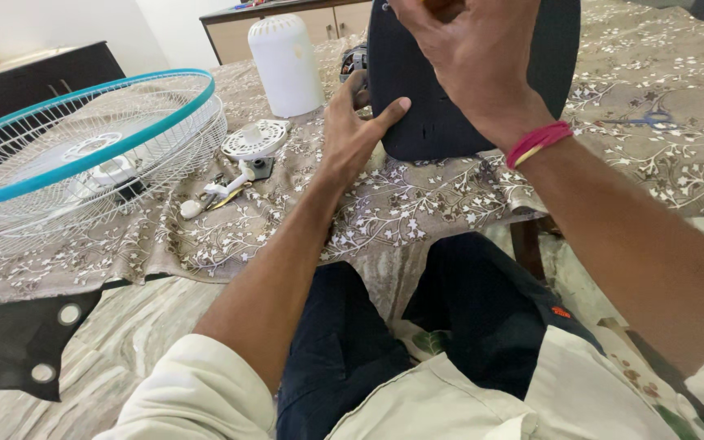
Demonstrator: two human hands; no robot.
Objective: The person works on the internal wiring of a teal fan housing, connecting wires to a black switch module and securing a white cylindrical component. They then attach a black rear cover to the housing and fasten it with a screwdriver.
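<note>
A dark round fan base (442, 114) stands on edge on the patterned cloth. My left hand (354, 130) grips its left rim, thumb pressed on the dark face. My right hand (470, 57) is raised in front of the base's upper part, fingers curled near the top edge of the view; what it holds there is cut off. A red thread band circles my right wrist. I sit with my knees in dark trousers just below the cloth's edge.
A white wire fan guard with a teal rim (83, 155) lies at the left. Next to it are a white cylindrical cover (287, 65), a small white vented cap (254, 140) and loose small parts (213, 194). Scissors (649, 121) lie far right.
</note>
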